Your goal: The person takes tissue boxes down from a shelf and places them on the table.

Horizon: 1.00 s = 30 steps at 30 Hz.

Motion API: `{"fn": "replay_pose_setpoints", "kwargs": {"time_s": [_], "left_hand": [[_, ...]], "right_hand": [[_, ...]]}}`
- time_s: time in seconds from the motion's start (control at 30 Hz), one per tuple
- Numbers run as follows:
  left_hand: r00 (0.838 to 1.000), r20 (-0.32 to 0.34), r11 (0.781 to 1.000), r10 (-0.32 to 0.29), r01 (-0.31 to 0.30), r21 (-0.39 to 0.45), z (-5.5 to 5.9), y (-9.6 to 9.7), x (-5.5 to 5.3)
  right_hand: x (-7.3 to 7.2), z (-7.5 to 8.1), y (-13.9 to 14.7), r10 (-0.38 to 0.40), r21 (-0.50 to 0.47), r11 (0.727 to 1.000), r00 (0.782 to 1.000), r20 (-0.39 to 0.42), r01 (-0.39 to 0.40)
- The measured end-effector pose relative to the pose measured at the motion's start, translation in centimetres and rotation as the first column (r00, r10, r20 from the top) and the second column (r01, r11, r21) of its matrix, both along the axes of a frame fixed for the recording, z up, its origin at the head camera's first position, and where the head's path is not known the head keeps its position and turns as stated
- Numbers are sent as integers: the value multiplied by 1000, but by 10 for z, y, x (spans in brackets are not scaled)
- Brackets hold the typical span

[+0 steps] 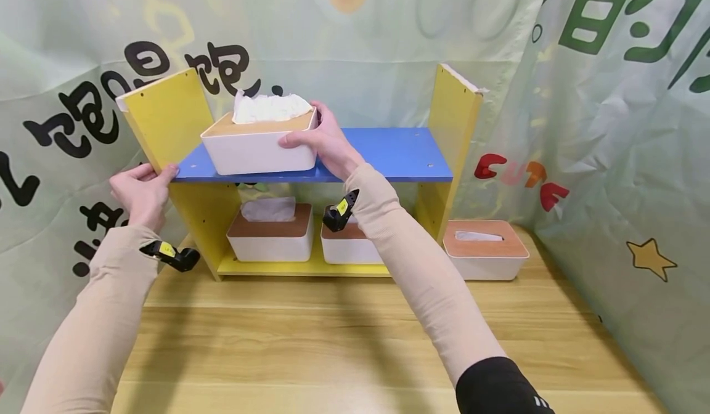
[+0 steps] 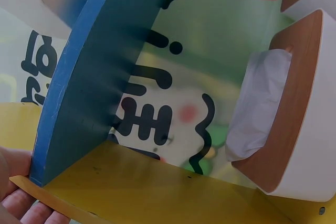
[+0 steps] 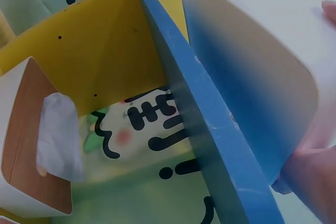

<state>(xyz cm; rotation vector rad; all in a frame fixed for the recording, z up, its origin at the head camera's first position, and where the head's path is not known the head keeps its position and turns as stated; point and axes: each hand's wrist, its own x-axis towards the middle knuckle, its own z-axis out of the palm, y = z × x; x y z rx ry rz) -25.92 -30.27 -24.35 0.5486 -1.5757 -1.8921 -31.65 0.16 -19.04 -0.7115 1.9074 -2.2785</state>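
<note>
My right hand point(image 1: 333, 146) holds a white tissue box point(image 1: 252, 155) by its right end, thumb on the front face. The box has a wood-coloured lid with a white tissue sticking out. It is over the left part of the blue shelf board point(image 1: 388, 152), its underside facing the board in the right wrist view point(image 3: 252, 51). My left hand point(image 1: 141, 192) grips the front edge of the shelf's yellow left side panel point(image 1: 172, 109), where it meets the blue board. In the left wrist view, fingers point(image 2: 23, 203) curl around that edge.
On the yellow bottom shelf stand a tissue box point(image 1: 272, 244) with tissue showing and a second box point(image 1: 349, 251), partly hidden by my right forearm. Another tissue box point(image 1: 488, 266) sits on the wooden table point(image 1: 310, 346), right of the shelf. A printed cloth point(image 1: 377, 50) hangs behind.
</note>
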Motion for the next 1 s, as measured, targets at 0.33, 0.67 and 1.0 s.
{"fn": "replay_pose_setpoints", "kwargs": {"time_s": [0.33, 0.67, 1.0], "left_hand": [[1000, 8, 1000, 3, -3, -1, 1, 0, -1], [1000, -9, 1000, 12, -12, 5, -1, 1, 0], [1000, -1, 1000, 9, -9, 1, 0, 0, 0]], "right_hand": [[10, 2, 12, -5, -48, 999, 1000, -27, 4], [24, -5, 29, -30, -57, 998, 999, -20, 28], [39, -7, 45, 5, -113, 994, 999, -49, -11]]}}
